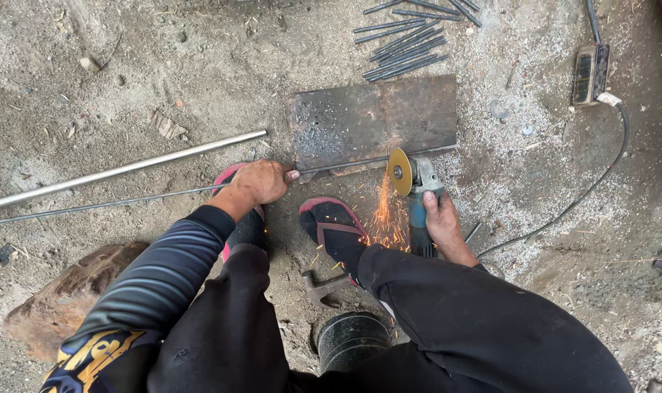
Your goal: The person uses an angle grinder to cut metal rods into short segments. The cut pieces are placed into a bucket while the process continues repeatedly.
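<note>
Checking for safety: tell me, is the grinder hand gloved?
No, the right hand gripping the grinder is bare, with sparks flying beside it.

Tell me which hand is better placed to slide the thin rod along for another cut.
Left. The left hand already presses the thin rod down beside the steel plate, while the right hand grips the sparking angle grinder.

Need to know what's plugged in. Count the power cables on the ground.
2. One cable curves from the white plug at the extension socket toward the angle grinder in the right hand. Another cable leaves the socket off the top edge.
</note>
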